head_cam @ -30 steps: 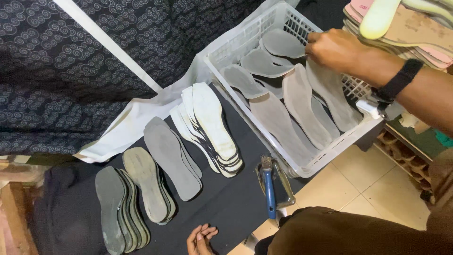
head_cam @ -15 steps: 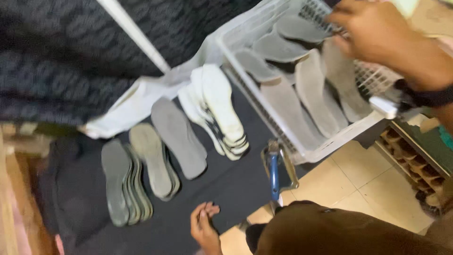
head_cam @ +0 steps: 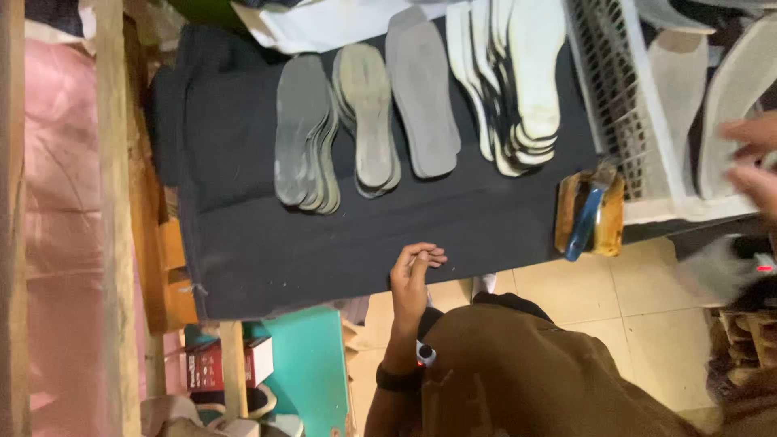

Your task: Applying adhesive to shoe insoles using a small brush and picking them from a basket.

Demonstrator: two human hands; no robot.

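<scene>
Head view: the right hand (head_cam: 753,162), blurred with a grip that cannot be told, reaches over the grey insoles (head_cam: 732,89) in the white basket (head_cam: 647,105). The left hand (head_cam: 414,271) rests loosely curled and empty on the dark cloth (head_cam: 324,243). A hasty pull could drag neighbouring insoles out.

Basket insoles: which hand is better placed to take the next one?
Probably the right. The right hand, blurred, is over the grey insoles in the white basket; the left hand rests far off, at the dark cloth edge.
</scene>
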